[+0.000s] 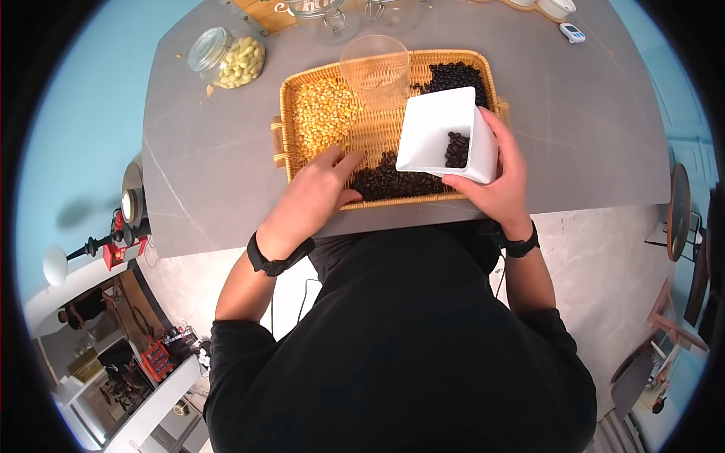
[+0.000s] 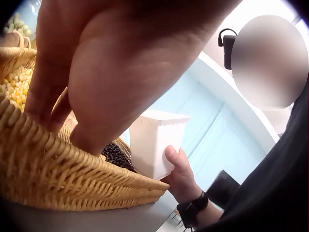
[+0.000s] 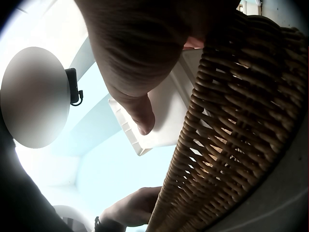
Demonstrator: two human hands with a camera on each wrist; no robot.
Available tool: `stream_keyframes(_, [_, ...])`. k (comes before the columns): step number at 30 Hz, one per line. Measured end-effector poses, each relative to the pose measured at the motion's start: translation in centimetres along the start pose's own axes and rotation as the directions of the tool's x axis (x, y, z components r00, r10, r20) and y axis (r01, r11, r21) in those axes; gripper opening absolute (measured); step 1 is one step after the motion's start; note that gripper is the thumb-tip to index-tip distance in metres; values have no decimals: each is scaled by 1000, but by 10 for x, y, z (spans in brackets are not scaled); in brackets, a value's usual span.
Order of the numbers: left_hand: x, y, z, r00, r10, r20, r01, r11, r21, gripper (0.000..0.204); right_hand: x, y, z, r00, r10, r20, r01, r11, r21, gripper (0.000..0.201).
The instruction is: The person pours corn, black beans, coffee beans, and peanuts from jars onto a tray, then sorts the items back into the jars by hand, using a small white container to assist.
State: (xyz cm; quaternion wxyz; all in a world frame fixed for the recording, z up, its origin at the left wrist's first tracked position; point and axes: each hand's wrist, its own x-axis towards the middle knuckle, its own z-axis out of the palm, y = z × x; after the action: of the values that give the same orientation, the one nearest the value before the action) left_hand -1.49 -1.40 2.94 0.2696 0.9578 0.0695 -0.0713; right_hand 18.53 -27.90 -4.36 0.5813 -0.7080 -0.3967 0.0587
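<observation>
My right hand (image 1: 502, 170) grips a white square container (image 1: 434, 128), tilted over the wicker tray (image 1: 483, 64), with some dark beans (image 1: 457, 149) inside it. My left hand (image 1: 321, 185) reaches over the tray's near left part, fingers bent down at the dark brown beans (image 1: 393, 181); whether it pinches any is hidden. Yellow corn kernels (image 1: 325, 113) fill the tray's left side, and black beans (image 1: 457, 75) lie at its far right. A clear plastic cup (image 1: 375, 72) stands at the tray's far middle. In the left wrist view the white container (image 2: 157, 145) shows above the rim.
A glass jar of pale green beans (image 1: 238, 64) lies tilted at the back left of the grey table (image 1: 204, 151). Clasped glass jars (image 1: 328, 19) stand behind the tray. A small white-and-blue timer (image 1: 572, 32) sits at the back right, near white bowls (image 1: 555, 7).
</observation>
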Motion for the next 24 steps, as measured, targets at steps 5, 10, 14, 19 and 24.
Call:
stream_keyframes(5, [23,6,22,994,106,-3,-106,992,-72,59,0,-1,1,1000,14,-3,-14,1000,22,106])
stream_keyframes(10, [44,15,47,957,285,-43,-286,958,-7,48,0,-4,0,999,35,-5,-35,999,-6,105])
stream_keyframes(14, [51,16,48,934,356,-43,-357,934,-30,42,-1,-1,0,1000,13,-11,-13,1000,-24,105])
stream_keyframes(19, [53,16,45,950,313,18,-311,949,-54,30,1,-3,0,1000,-5,-11,5,1000,-19,104])
stream_keyframes(24, [53,14,45,964,266,17,-262,959,-110,20,1,-6,0,1000,-9,-19,8,1000,-13,103])
